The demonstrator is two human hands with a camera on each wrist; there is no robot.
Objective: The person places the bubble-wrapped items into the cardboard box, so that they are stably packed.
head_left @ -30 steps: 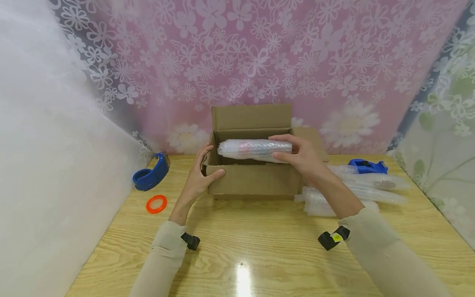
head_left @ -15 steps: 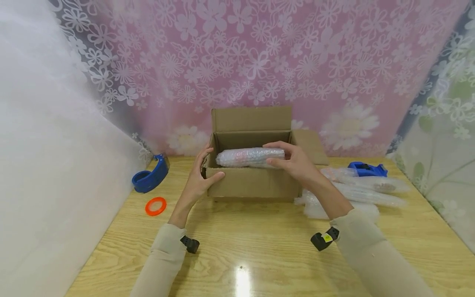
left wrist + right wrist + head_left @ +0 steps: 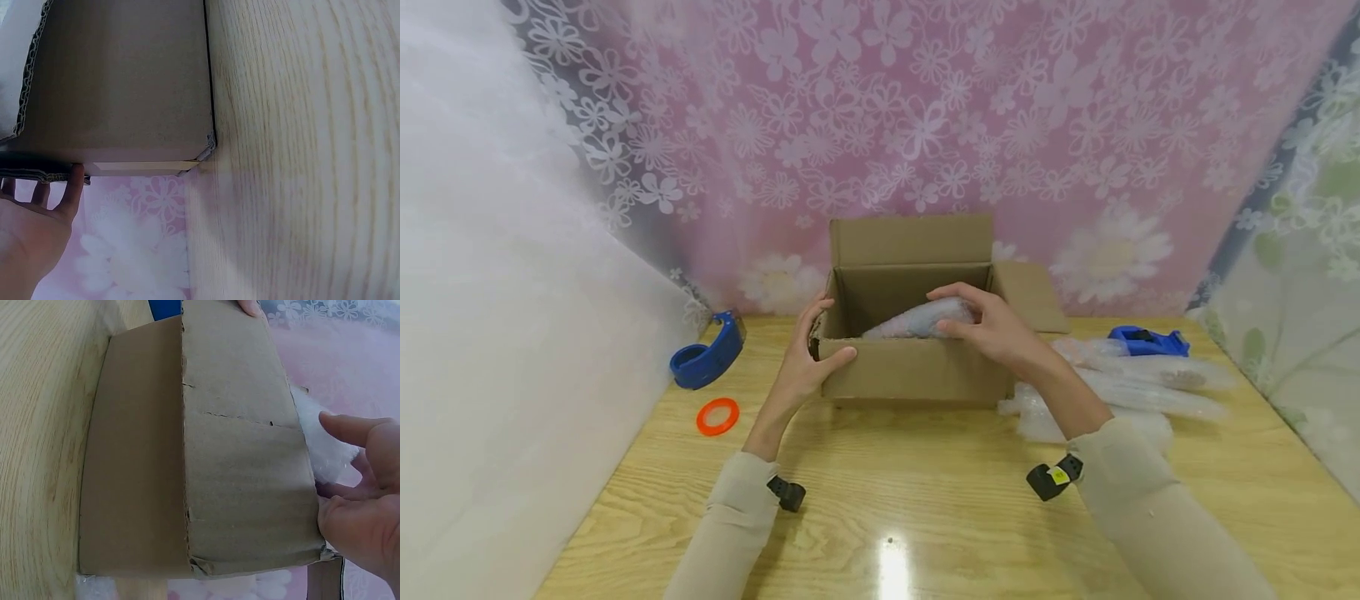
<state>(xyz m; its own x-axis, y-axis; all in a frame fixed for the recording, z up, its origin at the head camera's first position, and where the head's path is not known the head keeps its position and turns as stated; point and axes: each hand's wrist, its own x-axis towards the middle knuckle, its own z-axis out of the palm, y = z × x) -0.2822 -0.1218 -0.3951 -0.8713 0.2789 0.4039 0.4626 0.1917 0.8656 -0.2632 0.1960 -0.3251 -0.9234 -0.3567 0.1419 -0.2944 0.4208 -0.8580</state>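
Cardboard box (image 3: 917, 371), bundle (image 3: 917, 322) apparently partly inside

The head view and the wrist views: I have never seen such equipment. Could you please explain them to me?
There is no robot here, only a person working bare-handed. The head view is from a camera worn on the head; the others come from the left wrist camera and right wrist camera. The left hand grips the left end of an open cardboard box. The right hand holds a bubble-wrapped packet, tilted, partly inside the box. On the wooden table, a blue tape dispenser and an orange ring lie at the left; more wrapped packets and another blue tool lie at the right.
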